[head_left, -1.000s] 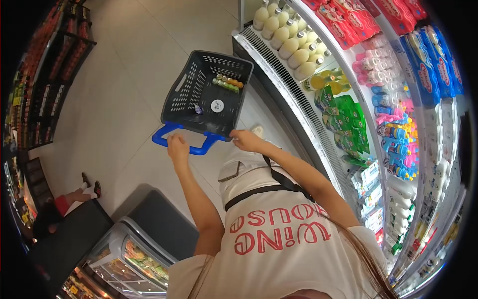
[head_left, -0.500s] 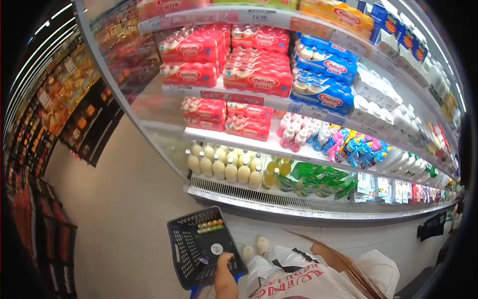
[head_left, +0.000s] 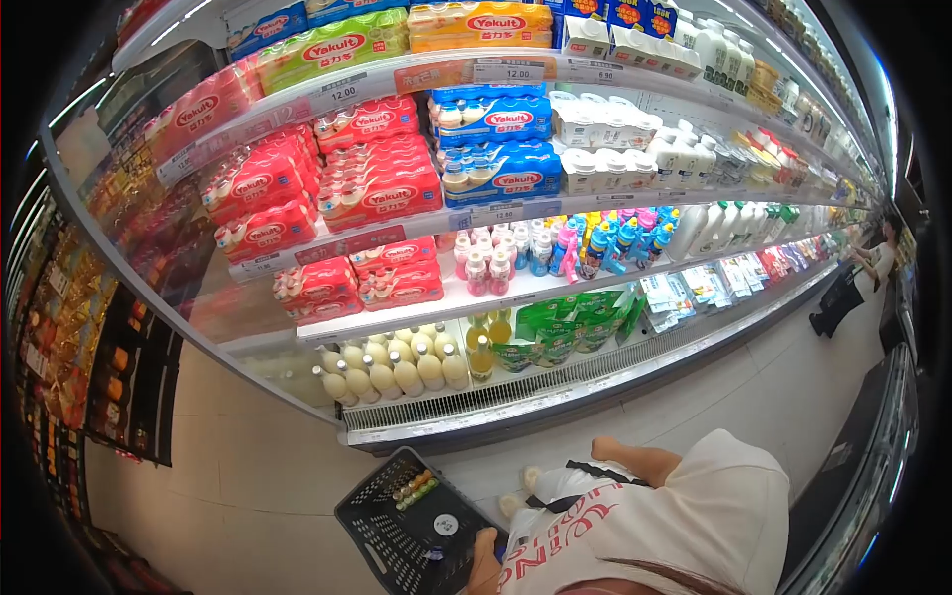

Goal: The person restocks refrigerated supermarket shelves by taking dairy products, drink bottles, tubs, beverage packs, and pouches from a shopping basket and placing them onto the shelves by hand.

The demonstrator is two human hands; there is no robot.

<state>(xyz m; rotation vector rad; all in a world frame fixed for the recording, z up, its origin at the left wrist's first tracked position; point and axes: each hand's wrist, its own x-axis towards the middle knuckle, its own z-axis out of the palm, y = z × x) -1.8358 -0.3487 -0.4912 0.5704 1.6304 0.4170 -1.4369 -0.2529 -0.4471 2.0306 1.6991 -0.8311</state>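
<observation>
A black shopping basket [head_left: 363, 516] hangs low at my left side, above the floor. My left hand [head_left: 485, 545] is closed at its near rim, where the handle is mostly hidden. Inside the basket lies a small pack of round items [head_left: 415, 490] in brown and green rows. A round white label [head_left: 445, 524] and a small bluish thing [head_left: 433, 553] also show there. My right hand [head_left: 605, 449] is in front of my body, apart from the shelves. It looks rounded, with its fingers not distinguishable and nothing seen in it.
A refrigerated display holds red Yakult packs [head_left: 382, 188], blue Yakult packs [head_left: 501, 172], cream-coloured bottles [head_left: 402, 372] and green packages [head_left: 555, 332]. Its lower edge [head_left: 555, 392] runs along the aisle. A person [head_left: 875, 260] stands far right. Another case [head_left: 863, 456] stands behind me at right.
My view has turned to the right and up, so the shelves sit further left. My right hand has come into sight in front of me. The basket stays in my left hand.
</observation>
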